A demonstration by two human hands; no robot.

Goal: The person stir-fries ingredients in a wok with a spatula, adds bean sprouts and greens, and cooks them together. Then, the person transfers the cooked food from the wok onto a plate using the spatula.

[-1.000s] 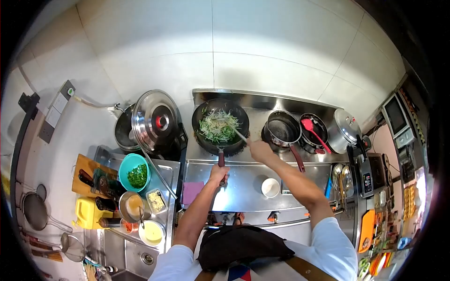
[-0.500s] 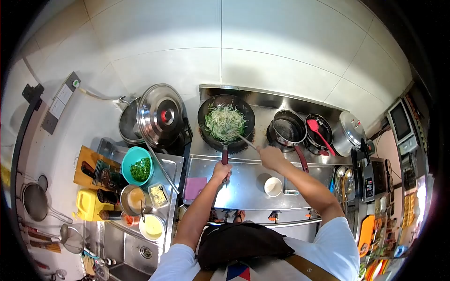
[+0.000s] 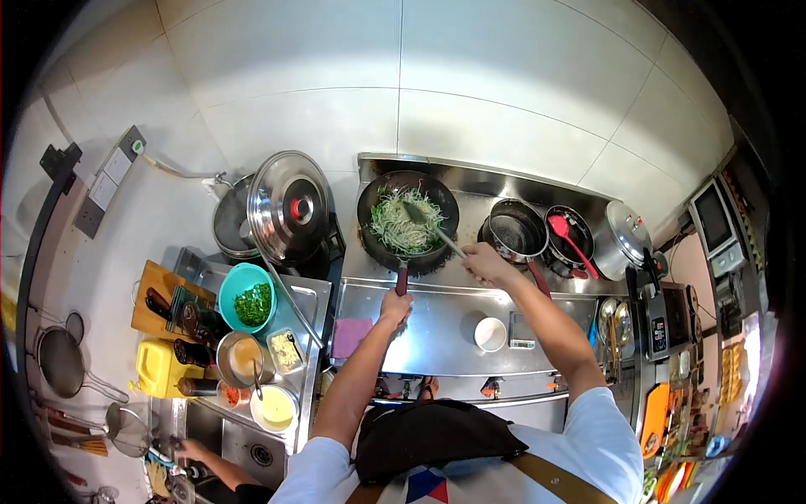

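My left hand (image 3: 395,307) is wrapped round the dark red handle of a black wok (image 3: 447,200) on the stove. In the wok lies a heap of pale bean sprouts (image 3: 393,227) mixed with green leafy pieces. My right hand (image 3: 487,264) grips the handle of a spatula (image 3: 452,244). Its dark blade rests over the middle of the sprouts, and its underside is hidden. On the steel ledge nearer to me stand a white cup (image 3: 490,334) and a small kitchen scale (image 3: 522,331), with a purple cloth (image 3: 351,337) to the left.
Right of the wok are a saucepan (image 3: 515,229), a pan holding a red spatula (image 3: 571,244) and a pressure cooker (image 3: 620,238). Leftward stand a large lidded pot (image 3: 290,200) and a turquoise bowl (image 3: 225,296) of chopped greens. A co-worker's hand (image 3: 191,450) is over the sink.
The spatula blade has come up from the lower right of the sprouts onto their middle, and my right hand has shifted slightly. A co-worker's arm has appeared at the sink.
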